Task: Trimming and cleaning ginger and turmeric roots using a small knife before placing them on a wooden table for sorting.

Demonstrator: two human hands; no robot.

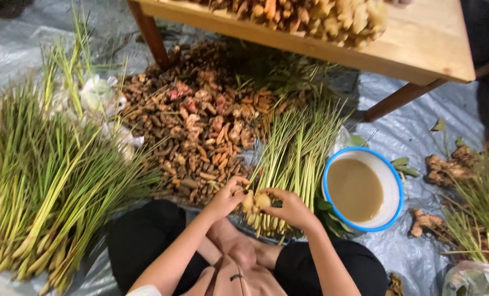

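Ginger root (255, 201), pale and knobbly, gripped between both hands above a bundle of lemongrass stalks (294, 159).

The left hand (229, 196) and right hand (291, 208) each close their fingers on the root, low in the view, just over the person's knees. Room is tight: a heap of brown rhizomes (200, 126) crowds ahead, a larger lemongrass pile (47, 181) fills the left, and a blue-rimmed white bowl (389, 181) of cloudy tan liquid sits just right. Crinkled plastic sheeting (425, 126) covers the ground; a wooden counter (420, 44) carries more roots above.
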